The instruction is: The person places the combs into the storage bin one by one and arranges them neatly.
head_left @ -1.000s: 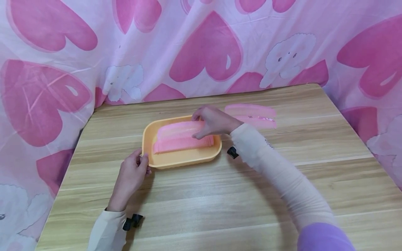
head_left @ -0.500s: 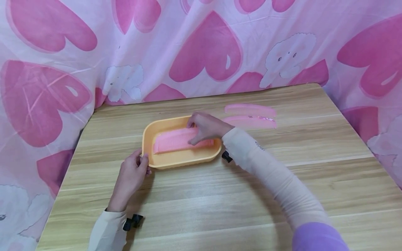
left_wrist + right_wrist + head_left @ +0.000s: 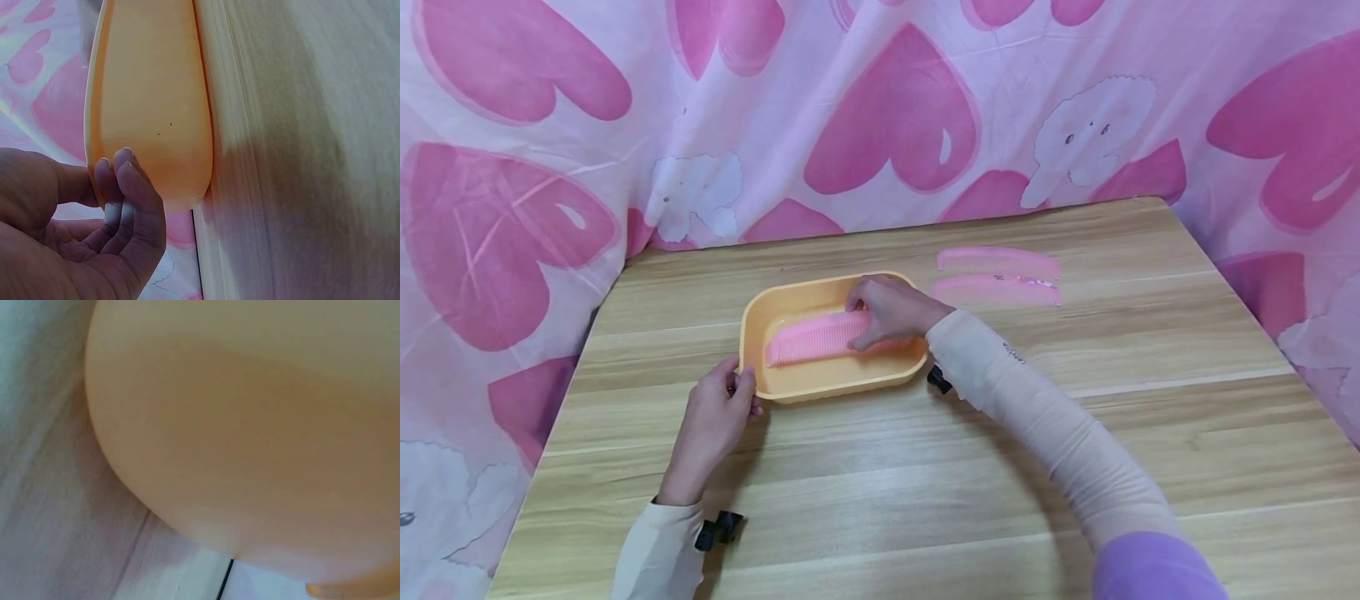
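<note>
A yellow-orange tray (image 3: 808,390) sits on the wooden table. My left hand (image 3: 717,417) pinches its near left corner by the rim; in the left wrist view, thumb and fingers meet at the tray's edge (image 3: 150,75). Inside lies a pink comb (image 3: 808,340), teeth towards me. My right hand (image 3: 891,310) reaches over the far right rim and grips the comb's right part, thumb on the near side, fingers on the far side. Whether another comb lies underneath cannot be told. The right wrist view shows just the tray's outer wall (image 3: 237,444), not the hand.
Two more pink combs, a far one (image 3: 997,260) and a nearer one (image 3: 996,292) with small printing, lie on the table (image 3: 880,492) right of the tray. A pink heart-patterned curtain (image 3: 887,117) hangs behind the table and at its sides.
My right hand has come down into the tray, lowering a pink comb onto the place where comb teeth showed before. The left hand keeps its hold on the rim.
</note>
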`<state>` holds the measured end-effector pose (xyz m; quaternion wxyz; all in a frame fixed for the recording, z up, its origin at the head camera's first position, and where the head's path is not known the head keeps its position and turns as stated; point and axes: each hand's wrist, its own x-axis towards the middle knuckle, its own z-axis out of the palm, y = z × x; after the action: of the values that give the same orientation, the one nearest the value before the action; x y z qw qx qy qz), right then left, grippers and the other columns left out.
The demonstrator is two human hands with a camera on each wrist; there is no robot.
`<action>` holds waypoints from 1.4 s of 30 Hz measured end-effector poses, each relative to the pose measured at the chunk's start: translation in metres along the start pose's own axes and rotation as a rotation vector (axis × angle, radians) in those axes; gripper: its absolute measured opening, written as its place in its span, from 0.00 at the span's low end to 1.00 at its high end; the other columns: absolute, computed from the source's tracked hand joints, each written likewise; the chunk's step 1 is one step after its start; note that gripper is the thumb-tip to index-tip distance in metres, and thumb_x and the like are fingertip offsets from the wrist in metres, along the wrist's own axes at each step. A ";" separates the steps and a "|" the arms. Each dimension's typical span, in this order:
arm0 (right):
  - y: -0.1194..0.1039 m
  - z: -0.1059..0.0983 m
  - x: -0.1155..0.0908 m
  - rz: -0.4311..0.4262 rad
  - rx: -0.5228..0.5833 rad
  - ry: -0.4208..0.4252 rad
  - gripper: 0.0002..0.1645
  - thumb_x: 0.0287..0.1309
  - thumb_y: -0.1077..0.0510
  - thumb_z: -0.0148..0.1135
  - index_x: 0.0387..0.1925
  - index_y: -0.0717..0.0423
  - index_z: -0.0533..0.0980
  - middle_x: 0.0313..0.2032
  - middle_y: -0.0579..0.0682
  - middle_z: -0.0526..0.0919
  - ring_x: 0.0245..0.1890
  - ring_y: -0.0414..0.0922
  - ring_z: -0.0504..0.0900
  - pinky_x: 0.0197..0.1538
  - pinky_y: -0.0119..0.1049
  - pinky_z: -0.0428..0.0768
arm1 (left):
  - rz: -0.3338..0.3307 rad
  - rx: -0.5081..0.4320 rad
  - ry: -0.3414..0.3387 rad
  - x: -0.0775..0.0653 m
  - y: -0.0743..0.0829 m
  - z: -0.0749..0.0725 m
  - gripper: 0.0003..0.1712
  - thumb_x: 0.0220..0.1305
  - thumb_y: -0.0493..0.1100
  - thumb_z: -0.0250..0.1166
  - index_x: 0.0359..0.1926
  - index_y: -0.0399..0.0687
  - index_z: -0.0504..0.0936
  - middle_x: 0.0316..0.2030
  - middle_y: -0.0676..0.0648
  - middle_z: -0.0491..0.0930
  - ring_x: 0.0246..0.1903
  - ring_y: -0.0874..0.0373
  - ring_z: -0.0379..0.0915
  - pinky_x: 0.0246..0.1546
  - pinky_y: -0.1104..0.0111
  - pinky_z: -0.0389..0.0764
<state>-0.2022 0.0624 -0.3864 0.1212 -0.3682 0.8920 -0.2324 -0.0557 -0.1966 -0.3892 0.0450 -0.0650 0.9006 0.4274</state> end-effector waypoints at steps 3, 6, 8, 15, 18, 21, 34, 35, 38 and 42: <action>0.000 0.000 0.000 0.005 -0.005 -0.005 0.35 0.44 0.43 0.80 0.49 0.62 0.82 0.46 0.50 0.84 0.47 0.44 0.79 0.57 0.37 0.76 | 0.004 -0.001 0.001 0.000 0.000 0.000 0.21 0.79 0.42 0.48 0.65 0.34 0.72 0.29 0.42 0.78 0.27 0.54 0.78 0.25 0.71 0.79; 0.000 -0.001 0.000 0.011 -0.008 -0.011 0.36 0.45 0.43 0.80 0.50 0.62 0.82 0.46 0.50 0.83 0.46 0.44 0.77 0.56 0.37 0.76 | 0.003 0.002 0.004 0.000 0.001 0.000 0.21 0.79 0.41 0.48 0.64 0.34 0.72 0.29 0.42 0.78 0.27 0.54 0.78 0.25 0.71 0.79; -0.001 0.000 -0.001 0.017 -0.012 -0.018 0.36 0.46 0.43 0.80 0.51 0.62 0.81 0.47 0.50 0.82 0.46 0.44 0.76 0.56 0.36 0.75 | 0.001 0.002 0.005 0.000 0.001 0.001 0.21 0.79 0.41 0.48 0.65 0.34 0.72 0.29 0.42 0.78 0.27 0.54 0.78 0.25 0.71 0.79; -0.004 -0.007 -0.007 0.022 0.028 -0.024 0.36 0.49 0.44 0.79 0.54 0.62 0.80 0.52 0.50 0.79 0.49 0.45 0.76 0.57 0.37 0.75 | -0.004 0.004 0.003 0.000 0.001 0.000 0.22 0.80 0.42 0.47 0.65 0.34 0.71 0.30 0.41 0.78 0.27 0.55 0.78 0.25 0.71 0.79; -0.005 -0.014 -0.011 0.020 0.072 -0.007 0.35 0.50 0.46 0.79 0.54 0.64 0.80 0.52 0.53 0.78 0.50 0.49 0.77 0.57 0.39 0.75 | -0.003 0.003 0.003 0.000 0.002 0.000 0.22 0.80 0.42 0.47 0.65 0.34 0.71 0.30 0.41 0.78 0.27 0.54 0.78 0.25 0.71 0.79; -0.003 -0.023 -0.016 0.022 0.108 0.011 0.34 0.51 0.49 0.79 0.54 0.65 0.79 0.54 0.56 0.79 0.52 0.53 0.77 0.56 0.41 0.75 | 0.000 0.003 0.004 0.000 0.002 0.000 0.22 0.79 0.42 0.48 0.65 0.34 0.72 0.29 0.42 0.78 0.27 0.55 0.78 0.25 0.71 0.79; 0.019 -0.057 -0.040 0.054 0.153 0.111 0.34 0.50 0.51 0.79 0.54 0.65 0.79 0.50 0.58 0.81 0.50 0.56 0.77 0.54 0.47 0.76 | -0.006 0.013 -0.003 -0.001 0.002 0.000 0.22 0.80 0.43 0.47 0.65 0.34 0.72 0.29 0.42 0.78 0.28 0.55 0.78 0.25 0.71 0.78; 0.021 -0.059 -0.043 0.060 0.159 0.118 0.34 0.50 0.51 0.79 0.54 0.65 0.79 0.50 0.57 0.81 0.50 0.55 0.77 0.54 0.47 0.76 | -0.006 0.012 -0.005 -0.001 0.002 0.000 0.22 0.80 0.43 0.47 0.65 0.34 0.72 0.29 0.42 0.78 0.28 0.55 0.78 0.25 0.71 0.78; 0.027 -0.064 -0.051 0.084 0.185 0.148 0.34 0.49 0.52 0.80 0.55 0.64 0.79 0.50 0.56 0.81 0.50 0.54 0.76 0.55 0.49 0.76 | -0.011 0.009 -0.008 -0.001 0.002 -0.001 0.22 0.80 0.43 0.47 0.65 0.34 0.72 0.29 0.42 0.78 0.28 0.55 0.78 0.24 0.70 0.78; 0.038 -0.070 -0.062 0.114 0.205 0.173 0.33 0.50 0.53 0.79 0.56 0.62 0.78 0.50 0.54 0.79 0.51 0.51 0.75 0.55 0.50 0.75 | -0.017 0.004 -0.008 -0.001 0.002 -0.001 0.22 0.80 0.43 0.47 0.65 0.34 0.72 0.30 0.42 0.78 0.28 0.54 0.78 0.25 0.70 0.79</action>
<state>-0.2089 0.1530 -0.3426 0.0937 -0.2811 0.8902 -0.3460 -0.0549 -0.1955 -0.3866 0.0523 -0.0708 0.9007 0.4254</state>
